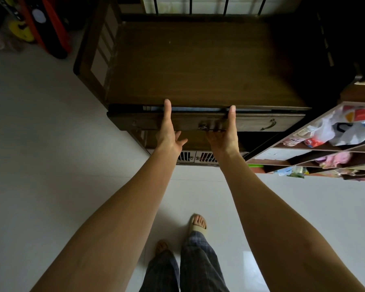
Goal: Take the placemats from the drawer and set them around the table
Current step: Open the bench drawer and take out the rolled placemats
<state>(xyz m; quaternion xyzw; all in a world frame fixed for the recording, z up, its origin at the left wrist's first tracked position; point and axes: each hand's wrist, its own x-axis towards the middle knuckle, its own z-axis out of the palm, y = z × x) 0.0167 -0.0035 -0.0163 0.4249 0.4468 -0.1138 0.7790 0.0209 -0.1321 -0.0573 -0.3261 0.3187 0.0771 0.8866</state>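
Drawer (198, 121) contents mostly hidden, only a blue strip (198, 108) in the narrow gap.

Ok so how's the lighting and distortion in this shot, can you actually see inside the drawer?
Head view: dim light, the cabinet top dark brown, glare on the floor; wide-angle stretch on both forearms; the drawer only a crack open, showing a blue-grey sliver, contents unclear.

Cluttered shelves (325, 148) — right of pale floor (40, 154)
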